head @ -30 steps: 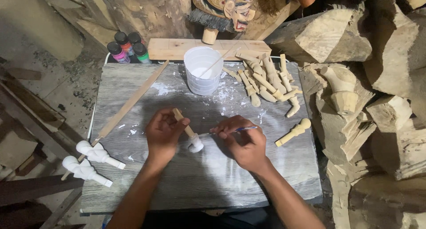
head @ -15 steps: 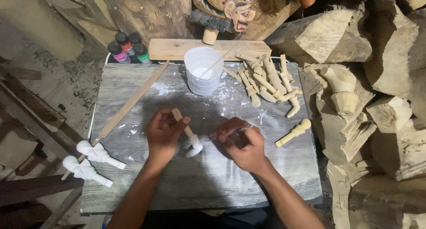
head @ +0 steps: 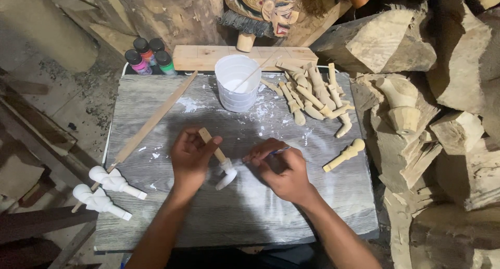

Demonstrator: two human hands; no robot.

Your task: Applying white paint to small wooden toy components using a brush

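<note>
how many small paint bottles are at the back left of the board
3, clustered off the board's back-left corner: a pink-bodied bottle at front left, a red-bodied one behind it, and a green-bodied one at right. More may be hidden behind them.

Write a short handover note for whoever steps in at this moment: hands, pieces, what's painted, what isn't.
Left hand grips a wooden carving by its bare stem, white end down on the board.
Right hand holds a brush at that end.
White paint cup stands behind.
Done: two white pieces at the left edge.
Left: a bare pile beside the cup, one bare piece to the right.
</note>
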